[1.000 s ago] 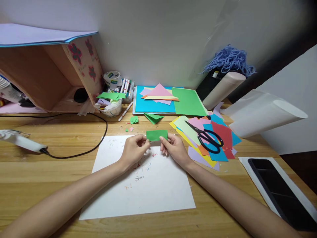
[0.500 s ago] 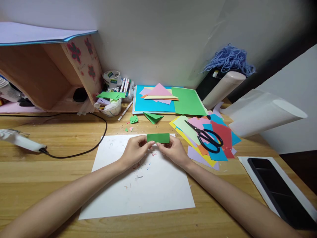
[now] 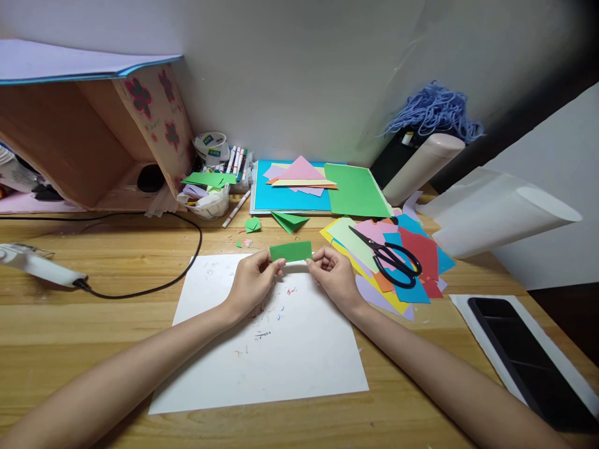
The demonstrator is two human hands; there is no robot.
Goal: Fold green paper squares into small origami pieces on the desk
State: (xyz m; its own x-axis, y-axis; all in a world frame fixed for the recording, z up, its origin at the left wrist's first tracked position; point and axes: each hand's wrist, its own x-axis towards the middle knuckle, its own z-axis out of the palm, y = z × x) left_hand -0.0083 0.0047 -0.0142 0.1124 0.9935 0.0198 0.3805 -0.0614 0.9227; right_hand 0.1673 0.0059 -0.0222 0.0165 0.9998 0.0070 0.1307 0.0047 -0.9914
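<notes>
Green paper strip stretches between the two hands, over the far edge of a large white sheet; whether it touches the sheet, I cannot tell. The left hand is mostly closed, fingers curled, pinching the strip's lower left corner between thumb and fingers. The right hand pinches the lower right corner in the same way, its other fingers bent inward. Coloured specks mark the sheet between the wrists.

Just beyond the strip lie a folded green piece and a smaller green piece. To the right, black-handled scissors rest on a loose pile of coloured paper. Farther back, a stack of larger sheets sits near the wall, with a lone marker and a tub of scraps to its left.
</notes>
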